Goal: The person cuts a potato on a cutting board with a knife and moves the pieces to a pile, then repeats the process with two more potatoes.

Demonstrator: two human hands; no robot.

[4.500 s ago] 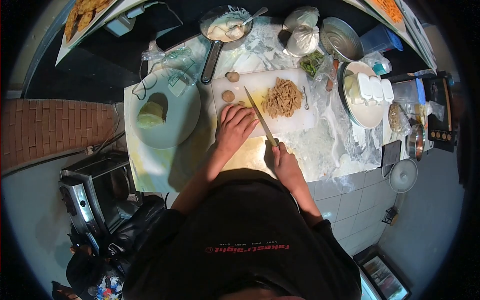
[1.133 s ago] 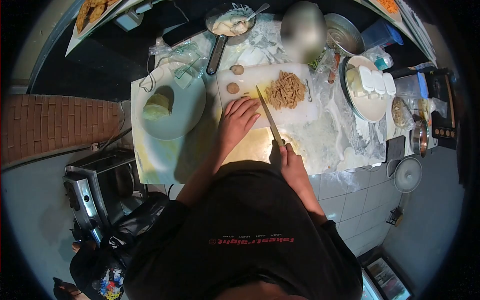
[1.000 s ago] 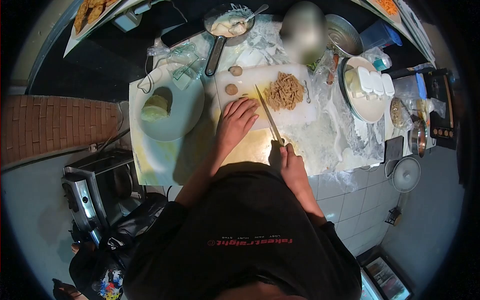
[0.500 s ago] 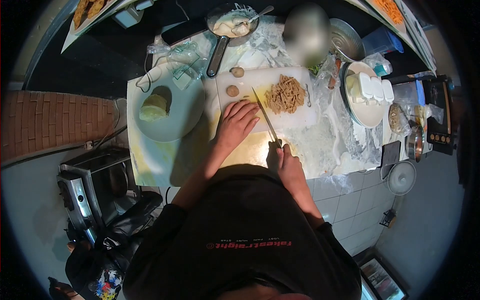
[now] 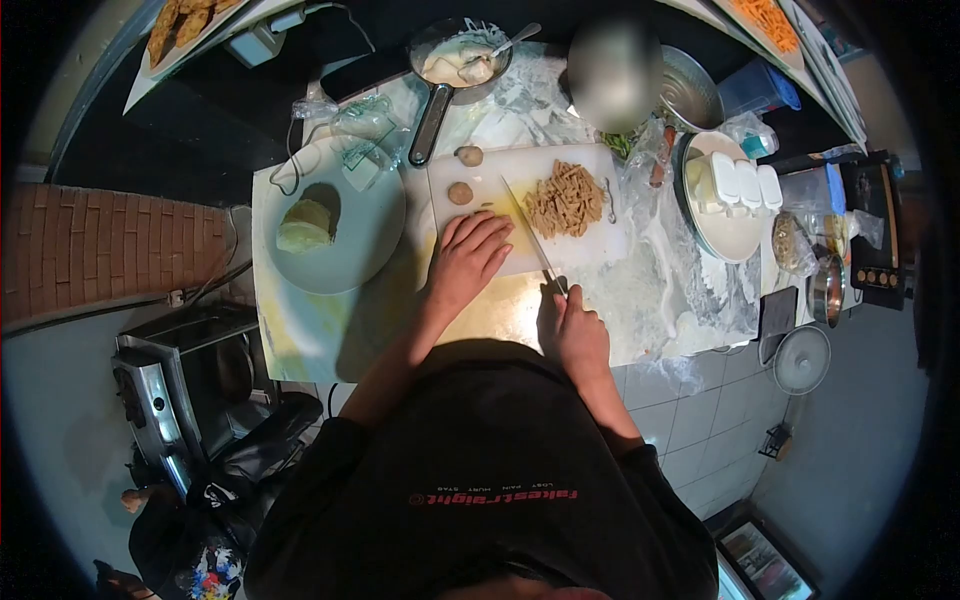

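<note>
My right hand (image 5: pixel 582 332) is closed round the handle of a kitchen knife (image 5: pixel 530 225), whose blade slants up and left across the white cutting board (image 5: pixel 608 242). My left hand (image 5: pixel 468 258) lies on the board just left of the blade, its fingers together and bent down. Whatever is under those fingers is hidden; a small sliver shows by the fingertips. Beyond that hand sit two small round brownish balls, a nearer ball (image 5: pixel 459 193) and a farther ball (image 5: pixel 469 155). Right of the blade is a heap of light brown strips (image 5: pixel 565 198).
On the left, a large plate (image 5: pixel 350 265) holds a piece of cabbage (image 5: pixel 304 228). A pan (image 5: pixel 432 125) with white batter and a spoon stands behind the board. To the right, a plate (image 5: pixel 735 245) carries white-lidded containers (image 5: pixel 727 175). A shelf overhangs the back.
The view has shifted slightly. Both hands stay in nearly the same places, the left still on the board and the right still holding the knife beside it.
</note>
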